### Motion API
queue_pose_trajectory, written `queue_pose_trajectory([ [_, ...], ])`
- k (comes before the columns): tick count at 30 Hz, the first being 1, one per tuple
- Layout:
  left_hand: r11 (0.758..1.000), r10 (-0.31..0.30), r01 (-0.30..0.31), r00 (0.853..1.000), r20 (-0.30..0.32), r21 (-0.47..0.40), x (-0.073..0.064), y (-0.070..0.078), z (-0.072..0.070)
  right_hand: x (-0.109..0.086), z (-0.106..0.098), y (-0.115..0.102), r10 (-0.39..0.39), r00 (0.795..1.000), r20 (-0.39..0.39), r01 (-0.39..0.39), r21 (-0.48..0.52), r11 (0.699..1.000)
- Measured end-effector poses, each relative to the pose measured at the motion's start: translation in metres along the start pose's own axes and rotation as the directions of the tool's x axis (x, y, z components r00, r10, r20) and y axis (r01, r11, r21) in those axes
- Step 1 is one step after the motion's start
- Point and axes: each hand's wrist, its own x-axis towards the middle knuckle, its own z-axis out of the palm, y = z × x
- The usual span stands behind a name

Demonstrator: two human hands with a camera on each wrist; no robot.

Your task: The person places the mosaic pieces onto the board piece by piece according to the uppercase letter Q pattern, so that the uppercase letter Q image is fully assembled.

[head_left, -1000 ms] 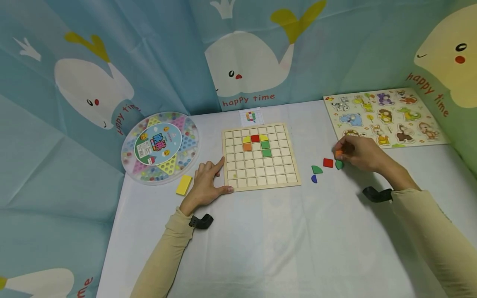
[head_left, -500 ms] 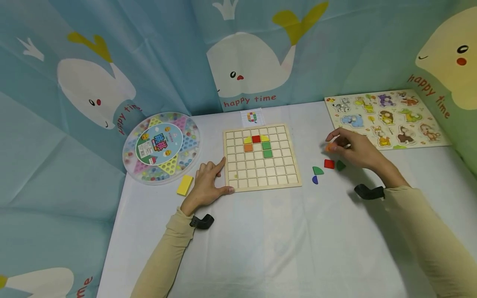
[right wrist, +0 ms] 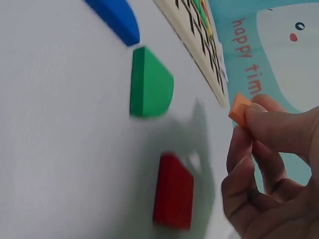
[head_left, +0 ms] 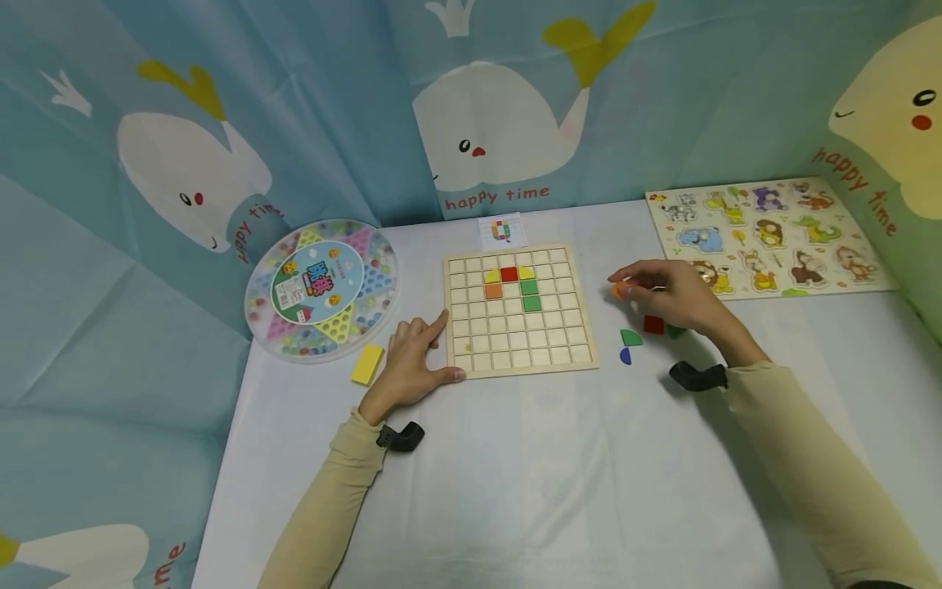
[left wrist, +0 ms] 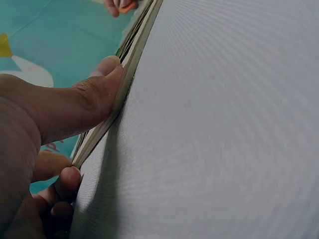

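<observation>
In the head view, my left hand (head_left: pixel 412 360) lies at the left side of a square wooden grid board (head_left: pixel 518 358). Its thumb (left wrist: pixel 94 99) and index finger are spread, touching the board's edge near the front corner. My right hand (head_left: pixel 670 294) is to the right of the board, pinching an orange block (right wrist: pixel 239 108) between thumb and fingertips above the table. Below that hand lie a red square block (right wrist: pixel 173 196), a green quarter-round block (right wrist: pixel 149 84) and a blue rounded block (right wrist: pixel 114 17). Another green piece (head_left: pixel 675 331) is partly hidden by the hand.
Red, yellow, orange and green pieces form an arch in the grid. A small pattern card (head_left: pixel 502 231) lies behind the board. To the left are a yellow block (head_left: pixel 367 364) and a round Chinese checkers case (head_left: pixel 321 290); an animal puzzle board (head_left: pixel 773 237) lies back right.
My right hand has lifted the orange block and carried it left, toward the grid board. My left hand has stayed at the board's edge.
</observation>
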Motion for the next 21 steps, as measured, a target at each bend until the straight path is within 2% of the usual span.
queue_pose_trajectory([
  [10, 1.000, -0.008, 0.008, 1.000, 0.003, -0.002, 0.001, 0.001, 0.000, 0.013, 0.013, -0.007, 0.039, 0.997, -0.068, -0.033, 0.078, 0.996],
  [21, 1.000, -0.010, 0.010, 1.000, 0.003, -0.004, 0.001, 0.001, -0.001, 0.028, 0.031, -0.027, -0.012, 0.999, -0.043, 0.017, 0.124, 0.992],
])
